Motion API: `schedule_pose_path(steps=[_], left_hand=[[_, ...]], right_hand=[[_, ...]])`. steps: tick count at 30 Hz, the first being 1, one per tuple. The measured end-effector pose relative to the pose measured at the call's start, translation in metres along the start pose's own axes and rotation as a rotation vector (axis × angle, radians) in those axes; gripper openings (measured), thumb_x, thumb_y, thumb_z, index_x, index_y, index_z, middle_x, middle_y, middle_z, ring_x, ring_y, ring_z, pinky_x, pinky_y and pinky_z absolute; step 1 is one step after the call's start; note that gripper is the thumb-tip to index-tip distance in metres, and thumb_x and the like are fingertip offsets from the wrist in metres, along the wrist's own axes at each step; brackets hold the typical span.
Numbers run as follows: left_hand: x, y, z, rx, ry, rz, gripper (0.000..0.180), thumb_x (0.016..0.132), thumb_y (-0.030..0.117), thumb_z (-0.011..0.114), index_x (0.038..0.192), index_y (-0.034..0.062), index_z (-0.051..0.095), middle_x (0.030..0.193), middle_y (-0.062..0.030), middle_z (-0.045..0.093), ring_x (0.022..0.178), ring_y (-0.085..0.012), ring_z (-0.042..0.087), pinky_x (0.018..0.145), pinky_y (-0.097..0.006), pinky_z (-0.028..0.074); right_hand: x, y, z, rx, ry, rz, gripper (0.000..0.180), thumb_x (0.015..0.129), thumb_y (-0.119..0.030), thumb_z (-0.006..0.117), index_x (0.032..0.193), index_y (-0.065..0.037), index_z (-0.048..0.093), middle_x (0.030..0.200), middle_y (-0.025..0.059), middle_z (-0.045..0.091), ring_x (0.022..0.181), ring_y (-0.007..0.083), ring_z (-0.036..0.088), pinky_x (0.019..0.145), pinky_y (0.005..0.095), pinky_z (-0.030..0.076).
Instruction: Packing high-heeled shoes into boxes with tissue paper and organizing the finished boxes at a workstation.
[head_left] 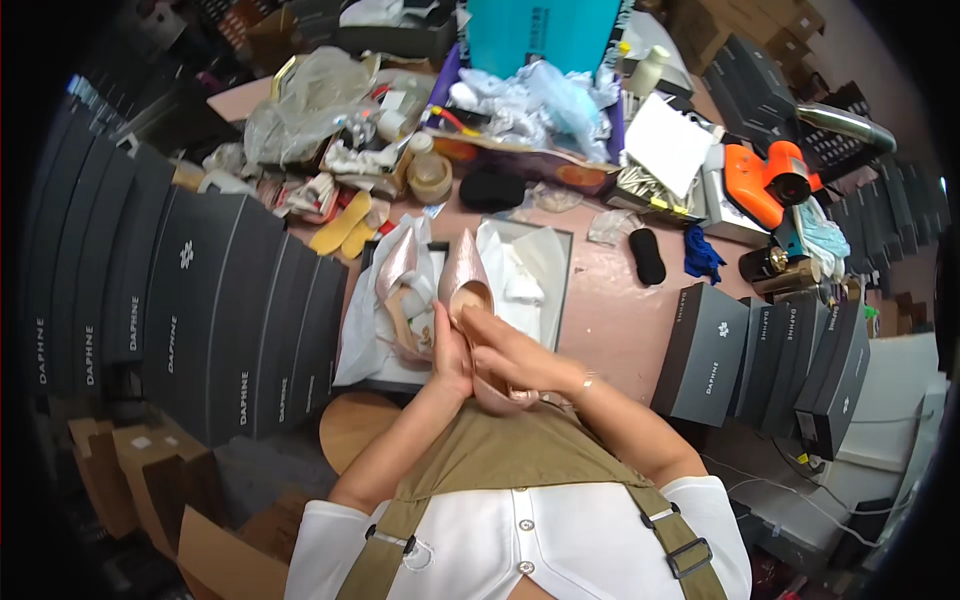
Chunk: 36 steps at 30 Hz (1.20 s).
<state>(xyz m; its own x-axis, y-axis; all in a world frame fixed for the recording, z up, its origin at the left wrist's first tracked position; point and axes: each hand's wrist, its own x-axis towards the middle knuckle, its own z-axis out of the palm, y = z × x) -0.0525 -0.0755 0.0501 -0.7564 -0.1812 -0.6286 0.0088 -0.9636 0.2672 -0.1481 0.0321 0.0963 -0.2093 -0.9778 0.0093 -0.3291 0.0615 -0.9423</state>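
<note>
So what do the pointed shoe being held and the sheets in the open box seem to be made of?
Pointed shoe: looks like pink faux leather with a metallic sheen, given the glossy highlights; real leather is possible. Sheets: thin white tissue paper, judging by the crumpled folds.

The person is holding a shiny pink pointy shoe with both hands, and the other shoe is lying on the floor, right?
Not quite. Both hands, left hand and right hand, do hold a shiny pink pointed shoe, but the other shoe is not on the floor. In the head view it lies on white wrapping paper in the open shoebox on the pink table.
</note>
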Motion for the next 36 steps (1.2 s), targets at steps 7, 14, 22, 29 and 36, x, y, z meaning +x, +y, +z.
schedule_pose_path(steps=[7,14,22,29,36], left_hand=[[-0.019,-0.023,0.023,0.142,-0.045,0.129,0.068,0.093,0.061,0.03,0.138,0.0106,0.033,0.137,-0.0069,0.041,0.127,-0.0228,0.04,0.106,-0.038,0.032],[0.033,0.045,0.008,0.414,-0.116,-0.005,0.053,0.092,0.053,0.045,0.123,0.0101,0.044,0.104,-0.0103,0.056,0.097,-0.0228,0.056,0.083,-0.038,0.049],[0.026,0.037,0.011,0.655,-0.049,0.099,0.036,0.092,0.033,0.055,0.116,0.007,0.047,0.09,-0.0113,0.056,0.079,-0.0211,0.059,0.07,-0.034,0.052],[0.006,0.044,0.052,0.598,-0.219,0.196,0.033,0.093,0.021,0.051,0.121,0.0054,0.044,0.09,-0.0105,0.057,0.082,-0.0204,0.061,0.073,-0.033,0.053],[-0.036,0.03,0.1,0.881,-0.518,0.971,0.044,0.091,0.027,0.052,0.126,0.0029,0.038,0.106,-0.0114,0.054,0.095,-0.0171,0.052,0.084,-0.03,0.044]], right_hand=[[0.05,0.037,0.025,-0.193,0.242,0.338,0.071,0.094,-0.052,0.032,0.087,0.013,0.06,0.097,0.033,0.056,0.097,0.0461,0.052,0.098,0.058,0.026],[0.015,0.005,0.044,-0.331,0.394,0.054,0.073,0.092,-0.055,0.034,0.077,0.01,0.061,0.078,0.0289,0.056,0.089,0.0456,0.051,0.093,0.0561,0.029],[0.01,0.01,0.029,-0.154,0.025,0.236,0.054,0.095,-0.046,0.035,0.107,0.002,0.054,0.109,0.0277,0.052,0.099,0.0377,0.05,0.091,0.0437,0.036],[-0.069,-0.019,-0.033,0.308,-0.147,0.261,0.046,0.098,-0.033,0.041,0.131,-0.002,0.047,0.136,0.0122,0.047,0.119,0.0223,0.05,0.102,0.0327,0.035],[-0.052,-0.047,-0.055,1.291,0.173,0.124,0.064,0.097,-0.035,0.045,0.148,-0.019,0.008,0.123,0.0146,0.05,0.102,0.0229,0.06,0.09,0.0356,0.047]])
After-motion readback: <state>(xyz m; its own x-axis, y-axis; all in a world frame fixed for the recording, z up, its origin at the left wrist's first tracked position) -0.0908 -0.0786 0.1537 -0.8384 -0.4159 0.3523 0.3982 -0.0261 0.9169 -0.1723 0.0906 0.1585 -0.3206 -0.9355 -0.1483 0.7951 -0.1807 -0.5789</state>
